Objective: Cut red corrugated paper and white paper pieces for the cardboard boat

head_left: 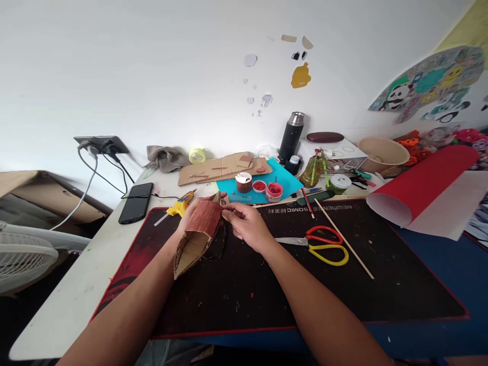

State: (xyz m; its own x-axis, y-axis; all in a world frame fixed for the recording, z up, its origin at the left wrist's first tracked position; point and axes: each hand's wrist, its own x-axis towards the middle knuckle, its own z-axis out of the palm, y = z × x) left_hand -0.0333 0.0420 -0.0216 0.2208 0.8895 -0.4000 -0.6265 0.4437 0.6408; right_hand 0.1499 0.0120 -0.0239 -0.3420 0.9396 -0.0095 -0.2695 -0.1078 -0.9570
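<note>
Between the left hand (186,222) and the right hand (247,223), above the mat, a folded corrugated cardboard shape with a red-brown painted band (204,218) is being held. Its paint is looking streaky, its raw tan inside is showing toward the wearer, and its cut edges are baring the fluting as they are narrowing to a point below. The left hand is gripping it from the left and behind; the right hand is pinching its upper right edge between thumb and fingers.

Beyond the right hand, pale lettering on the black mat with red stitched edging (236,305) is reading NEWMEN and SOMIC, with Chinese characters alongside.

Just right of the right hand, metal scissors with one red and one yellow handle (305,241) are lying near a thin pale wooden stick (358,258). Beyond the left hand, a yellow glue gun (178,206) is resting, with a black phone (135,203) lying farther left on the whitish table (84,290). Ahead of both hands, open paint tubs (274,192) are standing on a bright blue sheet (287,178), and a white wall (152,66) is rising behind, bearing scattered stickers (301,76).
</note>
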